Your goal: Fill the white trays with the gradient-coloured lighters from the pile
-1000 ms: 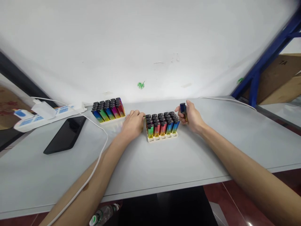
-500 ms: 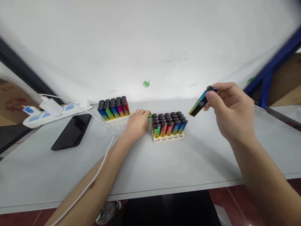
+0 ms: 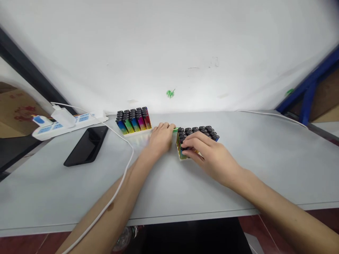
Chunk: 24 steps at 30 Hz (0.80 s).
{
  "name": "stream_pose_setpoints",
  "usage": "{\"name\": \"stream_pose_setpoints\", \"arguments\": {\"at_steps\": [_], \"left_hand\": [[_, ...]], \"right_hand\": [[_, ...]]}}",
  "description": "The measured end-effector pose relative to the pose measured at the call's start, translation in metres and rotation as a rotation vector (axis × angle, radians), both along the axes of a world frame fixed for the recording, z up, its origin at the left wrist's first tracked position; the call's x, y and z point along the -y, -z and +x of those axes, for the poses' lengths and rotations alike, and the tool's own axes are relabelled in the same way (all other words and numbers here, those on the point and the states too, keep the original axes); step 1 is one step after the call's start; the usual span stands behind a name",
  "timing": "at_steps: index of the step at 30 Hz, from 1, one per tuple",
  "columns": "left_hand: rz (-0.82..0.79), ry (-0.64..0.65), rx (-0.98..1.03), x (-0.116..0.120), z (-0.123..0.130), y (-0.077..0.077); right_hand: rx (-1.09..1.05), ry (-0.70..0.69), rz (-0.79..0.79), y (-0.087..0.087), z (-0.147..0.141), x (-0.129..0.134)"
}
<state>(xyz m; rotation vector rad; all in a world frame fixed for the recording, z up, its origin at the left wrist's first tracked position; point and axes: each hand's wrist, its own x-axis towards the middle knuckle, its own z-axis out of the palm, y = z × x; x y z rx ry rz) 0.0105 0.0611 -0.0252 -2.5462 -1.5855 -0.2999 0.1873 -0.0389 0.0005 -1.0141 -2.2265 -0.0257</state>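
Observation:
Several colourful lighters with black tops stand upright in a white rack (image 3: 184, 159) at the centre. Over its front left corner is my right hand (image 3: 212, 155), its thumb and fingers pinching a lighter (image 3: 183, 153) by the black top. My left hand (image 3: 162, 137) rests on the table left of this rack, fingers curled, with a green lighter (image 3: 176, 129) at its fingertips; much of that lighter is hidden. A second rack (image 3: 137, 133) filled with upright lighters (image 3: 134, 120) stands just left of my left hand.
A black phone (image 3: 86, 146) lies on the grey table (image 3: 164, 190) at the left. Behind it sits a white power strip (image 3: 69, 126) with plugs. A white cable (image 3: 127, 165) runs across my left forearm. A white wall (image 3: 185, 46) rises behind.
My right hand has moved left and down with its lighter, from right of the centre rack to its front left corner. My left hand stays beside the rack; the view has shifted slightly.

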Motion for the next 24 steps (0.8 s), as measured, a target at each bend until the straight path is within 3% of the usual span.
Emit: {"name": "stream_pose_setpoints", "arguments": {"at_steps": [3, 6, 10, 12, 14, 18, 22, 24], "left_hand": [[-0.001, 0.001, 0.006, -0.001, 0.001, 0.001], [0.008, -0.010, 0.065, -0.001, 0.002, 0.001], [-0.049, -0.076, 0.281, -0.002, 0.001, 0.000], [-0.088, -0.056, 0.391, -0.003, 0.000, -0.001], [-0.107, 0.022, 0.476, -0.005, 0.000, 0.000], [-0.118, 0.220, 0.531, -0.010, 0.000, 0.005], [-0.124, 0.288, 0.477, -0.011, 0.001, 0.006], [-0.124, 0.293, 0.440, -0.010, 0.003, 0.005]], "right_hand": [[0.027, 0.045, 0.066, -0.001, 0.001, 0.003], [-0.005, 0.084, 0.183, -0.013, 0.008, 0.001], [-0.206, 0.230, 0.284, -0.027, 0.035, -0.026], [-0.339, 0.381, 0.192, -0.021, 0.054, -0.050], [-0.403, 0.451, -0.032, -0.006, 0.070, -0.072], [-0.327, 0.323, -0.402, 0.026, 0.085, -0.096], [-0.286, 0.061, -0.457, 0.036, 0.080, -0.096], [-0.317, 0.001, -0.465, 0.034, 0.077, -0.095]]}}
